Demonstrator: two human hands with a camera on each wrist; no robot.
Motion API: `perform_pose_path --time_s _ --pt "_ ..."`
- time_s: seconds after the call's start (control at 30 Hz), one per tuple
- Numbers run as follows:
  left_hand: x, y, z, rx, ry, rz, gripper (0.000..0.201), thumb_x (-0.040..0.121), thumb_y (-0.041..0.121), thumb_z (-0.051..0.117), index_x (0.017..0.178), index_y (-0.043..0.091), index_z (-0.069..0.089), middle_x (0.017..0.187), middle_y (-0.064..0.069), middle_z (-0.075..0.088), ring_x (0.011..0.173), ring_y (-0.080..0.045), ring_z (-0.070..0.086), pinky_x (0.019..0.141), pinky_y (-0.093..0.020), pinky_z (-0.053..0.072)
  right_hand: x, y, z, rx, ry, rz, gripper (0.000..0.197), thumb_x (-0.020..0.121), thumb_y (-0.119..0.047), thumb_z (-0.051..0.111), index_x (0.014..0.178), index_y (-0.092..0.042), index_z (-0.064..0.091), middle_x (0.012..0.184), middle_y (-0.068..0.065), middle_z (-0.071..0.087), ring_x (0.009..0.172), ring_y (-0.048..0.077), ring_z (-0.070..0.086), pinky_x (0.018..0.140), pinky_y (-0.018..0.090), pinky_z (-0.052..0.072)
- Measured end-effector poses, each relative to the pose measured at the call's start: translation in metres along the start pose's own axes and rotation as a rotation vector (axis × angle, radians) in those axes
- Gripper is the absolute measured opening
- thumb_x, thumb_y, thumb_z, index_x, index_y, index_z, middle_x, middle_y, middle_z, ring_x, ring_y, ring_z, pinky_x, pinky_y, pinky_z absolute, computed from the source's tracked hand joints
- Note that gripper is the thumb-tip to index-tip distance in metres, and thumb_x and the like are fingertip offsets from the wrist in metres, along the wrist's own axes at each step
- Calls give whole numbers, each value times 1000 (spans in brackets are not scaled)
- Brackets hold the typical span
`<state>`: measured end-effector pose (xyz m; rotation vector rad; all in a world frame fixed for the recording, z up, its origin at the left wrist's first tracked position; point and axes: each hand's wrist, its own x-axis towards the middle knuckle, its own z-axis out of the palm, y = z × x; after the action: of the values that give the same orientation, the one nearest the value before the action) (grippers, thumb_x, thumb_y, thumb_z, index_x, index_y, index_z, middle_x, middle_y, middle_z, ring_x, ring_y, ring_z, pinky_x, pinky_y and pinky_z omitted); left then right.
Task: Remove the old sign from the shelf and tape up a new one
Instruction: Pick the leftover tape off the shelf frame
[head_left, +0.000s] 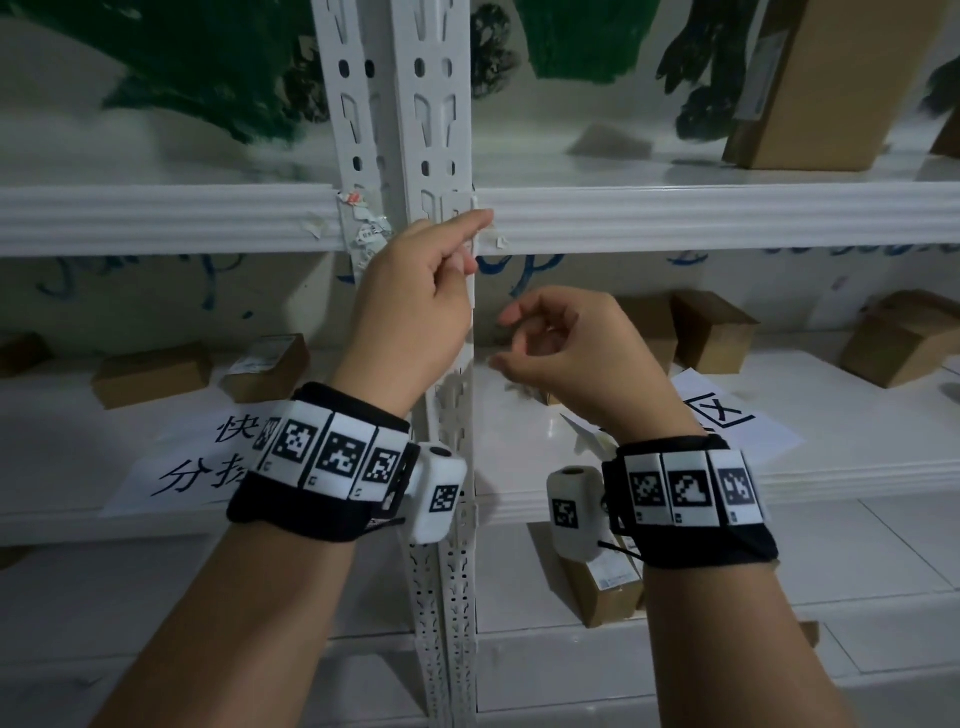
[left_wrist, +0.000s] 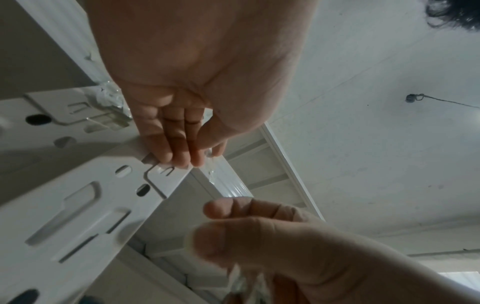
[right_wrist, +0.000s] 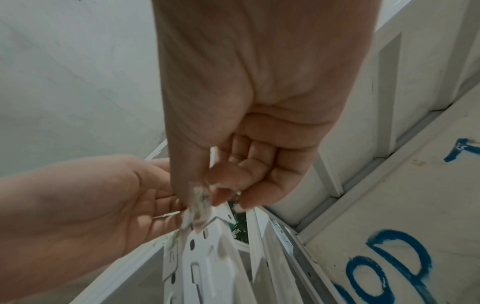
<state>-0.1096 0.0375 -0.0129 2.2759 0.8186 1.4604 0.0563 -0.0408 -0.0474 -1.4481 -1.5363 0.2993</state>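
1. White perforated metal shelf upright (head_left: 436, 135) stands just ahead of both hands, crossed by a white ribbed shelf beam (head_left: 675, 218).
2. Left hand (head_left: 415, 301) is raised against the upright, its index finger stretched out with the tip touching the beam's end, the other fingers (left_wrist: 179, 148) curled in against the thumb; whether they pinch anything cannot be told.
3. Torn paper and clear tape scraps of the old sign (head_left: 363, 228) cling to the upright and beam just left of the left fingertips, with a small curl of tape (head_left: 498, 241) just right of them.
4. Right hand (head_left: 566, 353) hangs below and right of the left, apart from the shelf, fingers (right_wrist: 233, 176) curled toward the thumb and pinching a crumpled strip of whitish tape and paper (right_wrist: 197, 203).
5. White paper sheet printed with black characters (head_left: 197, 462) lies flat on the lower shelf (head_left: 857, 483), below and left of the left hand; a second printed white sheet (head_left: 727, 415) lies right of the right wrist.
6. Brown cardboard boxes (head_left: 150, 374) sit farther back on that shelf.
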Motion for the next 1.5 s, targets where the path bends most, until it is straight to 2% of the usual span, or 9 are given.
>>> perform_pose_path --time_s 0.1,0.2,0.33,0.47,0.63,0.9,1.07,1.23,1.5 --pt "-1 2 0 44 -2 11 50 109 3 46 149 29 62 110 2 67 96 -8 63 92 -19 53 2 1 4 -59 46 -53 20 88 -23 90 103 -25 76 84 -11 72 66 -4 63 66 11 50" --pt "-3 4 -1 79 -8 6 47 110 3 47 147 28 62 111 6 66 103 -5 63 94 -12 48 10 -9 -1 -169 267 -180 19 98 -30 79 115 -25 77 101 -14 71 85 -3 64 78 10 52" --pt "-1 2 -3 5 17 -67 23 108 4 48 119 18 62 103 4 70 100 -11 68 97 -37 59 40 -28 -18 -300 423 -338 25 101 -35 73 123 -26 78 107 -8 71 97 8 66 91 32 59" --pt "0 4 -4 -57 0 -102 18 106 4 46 110 19 56 101 -3 70 99 -19 69 99 -49 59 66 -37 -14 -434 501 -392 22 94 -44 76 113 -35 83 95 -7 73 96 21 63 87 52 54" --pt "1 1 -4 -99 13 -113 19 107 4 46 111 19 57 96 0 71 98 -17 71 101 -47 60 65 -28 -1 -345 623 -391 13 90 -42 81 98 -32 85 94 -8 74 101 23 63 87 52 52" --pt "-1 1 -1 -150 53 -120 16 101 8 49 107 20 59 94 -4 71 93 -22 72 94 -52 61 59 -11 20 -338 714 -423 16 95 -39 77 101 -27 87 92 0 67 100 28 57 84 49 49" --pt "-1 4 0 -140 77 -121 15 104 7 52 109 19 60 92 0 72 90 -17 71 91 -46 61 55 -6 21 -379 692 -423 9 94 -35 78 100 -32 85 95 -1 66 101 27 57 85 47 47" --pt "-2 4 1 -146 86 -120 14 104 9 52 110 18 61 94 -2 72 88 -18 70 88 -45 61 56 -7 20 -370 709 -425 28 95 -33 77 124 -30 80 95 0 68 98 28 59 84 50 51" --pt "-3 2 3 -148 82 -113 10 104 13 58 109 21 60 90 5 65 78 -4 60 74 -18 53 56 -1 30 -346 803 -495 16 100 -35 77 111 -28 86 93 1 69 97 29 59 83 49 48"
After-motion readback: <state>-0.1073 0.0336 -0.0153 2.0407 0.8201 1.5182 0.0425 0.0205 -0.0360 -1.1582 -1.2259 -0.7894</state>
